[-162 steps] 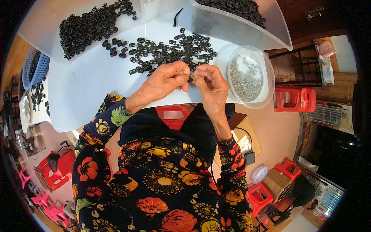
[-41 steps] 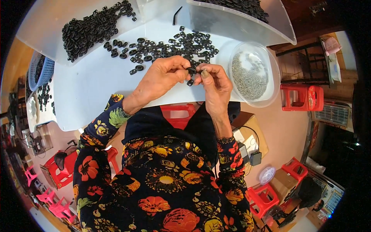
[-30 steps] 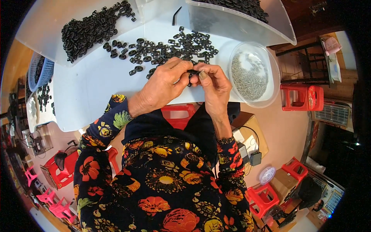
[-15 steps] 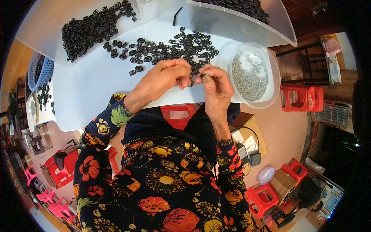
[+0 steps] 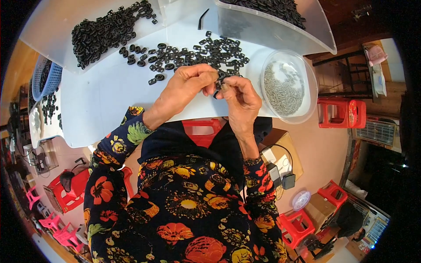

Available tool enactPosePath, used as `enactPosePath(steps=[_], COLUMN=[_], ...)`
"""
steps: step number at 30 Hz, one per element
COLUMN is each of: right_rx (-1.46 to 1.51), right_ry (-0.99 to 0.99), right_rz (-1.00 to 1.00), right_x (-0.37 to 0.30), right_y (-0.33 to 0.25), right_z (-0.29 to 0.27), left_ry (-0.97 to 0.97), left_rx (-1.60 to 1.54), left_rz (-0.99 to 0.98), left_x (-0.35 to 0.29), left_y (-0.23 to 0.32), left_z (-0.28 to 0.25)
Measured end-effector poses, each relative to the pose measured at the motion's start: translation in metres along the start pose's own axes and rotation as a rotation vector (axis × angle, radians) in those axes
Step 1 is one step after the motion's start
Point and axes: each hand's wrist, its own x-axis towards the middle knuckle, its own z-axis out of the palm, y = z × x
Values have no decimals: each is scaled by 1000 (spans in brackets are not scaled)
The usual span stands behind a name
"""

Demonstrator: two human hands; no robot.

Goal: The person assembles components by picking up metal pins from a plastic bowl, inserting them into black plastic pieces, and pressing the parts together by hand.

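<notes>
The work surface is a white tabletop [image 5: 101, 105] with a curved front edge. Loose black parts [image 5: 199, 55] are scattered across its middle. A translucent bin [image 5: 48, 39] at the far left contains a heap of similar parts [image 5: 103, 37]; a second translucent bin [image 5: 272, 33] stands at the far right. A bent black rod [image 5: 202, 19] lies between the bins. A round clear tub [image 5: 309, 79] at the right holds small silver pins [image 5: 280, 94]. A blue basket [image 5: 52, 81] is located beyond the tabletop's left edge. The surrounding room has a pinkish floor [image 5: 315, 153], red stools [image 5: 342, 113] and, at lower right, another person in dark clothing [image 5: 351, 218].

The small black part [image 5: 221, 75] is located between the fingertips, above the near edge of the tabletop. The left hand [image 5: 180, 90] and right hand [image 5: 241, 98] are close together. The right thumb and forefinger pinch the part; whether the left fingertips grip it or only adjoin it cannot be told. Black material shows above and below the right thumb, along a line slanting from upper right to lower left. The fingers cover the middle, so the part's long axis and pointing direction cannot be confirmed.
</notes>
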Motion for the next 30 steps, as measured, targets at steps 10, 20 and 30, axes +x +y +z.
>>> enactPosePath(steps=[10, 20, 30], right_rx=[-56, -36, -63], right_ry=[76, 110, 131], right_rz=[-40, -65, -47], right_x=[-1, -2, -1], right_y=[3, 7, 2], right_z=[3, 3, 4], left_ry=[2, -7, -121], left_rx=[159, 191, 373], left_rz=[176, 190, 244], left_x=[1, 4, 7], left_y=[-7, -15, -11], left_z=[0, 6, 2])
